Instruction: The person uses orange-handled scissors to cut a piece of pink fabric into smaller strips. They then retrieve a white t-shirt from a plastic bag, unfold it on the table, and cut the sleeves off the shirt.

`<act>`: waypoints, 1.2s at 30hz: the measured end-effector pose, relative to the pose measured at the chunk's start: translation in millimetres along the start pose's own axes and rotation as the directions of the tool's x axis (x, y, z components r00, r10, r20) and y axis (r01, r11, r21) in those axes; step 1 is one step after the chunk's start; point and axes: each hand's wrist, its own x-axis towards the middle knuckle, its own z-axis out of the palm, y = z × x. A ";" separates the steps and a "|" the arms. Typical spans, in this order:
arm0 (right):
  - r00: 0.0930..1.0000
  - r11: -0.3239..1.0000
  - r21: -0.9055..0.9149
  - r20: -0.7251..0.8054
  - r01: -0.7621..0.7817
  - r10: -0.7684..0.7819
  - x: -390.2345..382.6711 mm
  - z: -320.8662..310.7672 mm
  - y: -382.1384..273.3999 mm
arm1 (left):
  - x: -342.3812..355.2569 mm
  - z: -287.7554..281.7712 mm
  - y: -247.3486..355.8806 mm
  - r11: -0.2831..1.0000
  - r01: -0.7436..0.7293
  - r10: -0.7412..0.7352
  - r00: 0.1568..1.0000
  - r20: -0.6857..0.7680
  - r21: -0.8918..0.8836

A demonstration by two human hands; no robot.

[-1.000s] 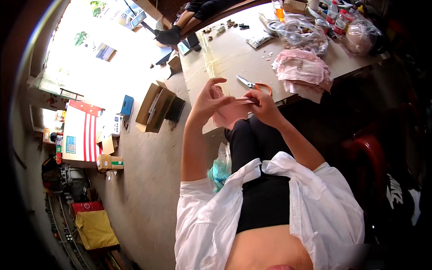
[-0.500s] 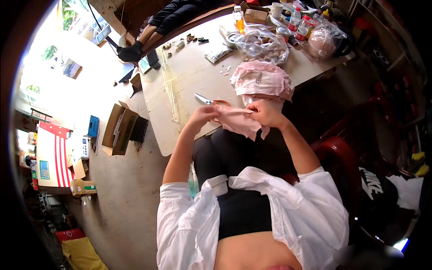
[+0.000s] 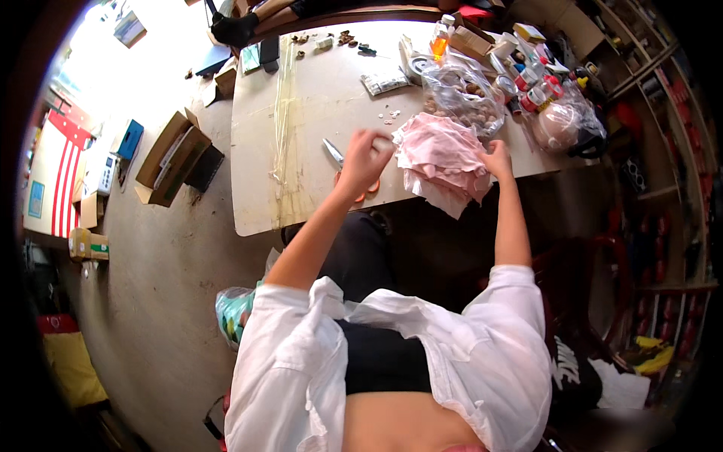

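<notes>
One pink cloth stack (image 3: 443, 153).
Left hand (image 3: 366, 161), nine o'clock: curled, blurred; right hand (image 3: 497, 160): touching three-o'clock edge; both grips unclear.

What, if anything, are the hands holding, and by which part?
The right hand touches the pink cloth pile at its right edge; any grip is unclear. The left hand is blurred: cannot tell.

White print (image 3: 563, 364) marks black cloth (image 3: 581, 386) at near right; bottle labels (image 3: 536, 98), far right, are too small to read.
</notes>
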 end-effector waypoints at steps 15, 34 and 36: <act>0.946 0.874 -0.445 -0.147 0.197 -0.288 -65.7 104.6 -70.2 | -186.1 -69.0 -51.2 0.673 -0.013 -0.079 0.993 0.089 0.740; 0.867 0.857 0.154 0.011 0.492 -0.499 -265.7 117.5 -178.3 | -223.9 -171.0 -102.2 0.641 0.541 -0.323 0.833 -0.449 0.544; 0.883 0.879 0.123 0.035 0.460 -0.467 -269.8 115.0 -177.1 | -229.9 -183.5 -111.0 0.626 0.654 -0.467 0.751 -0.467 0.425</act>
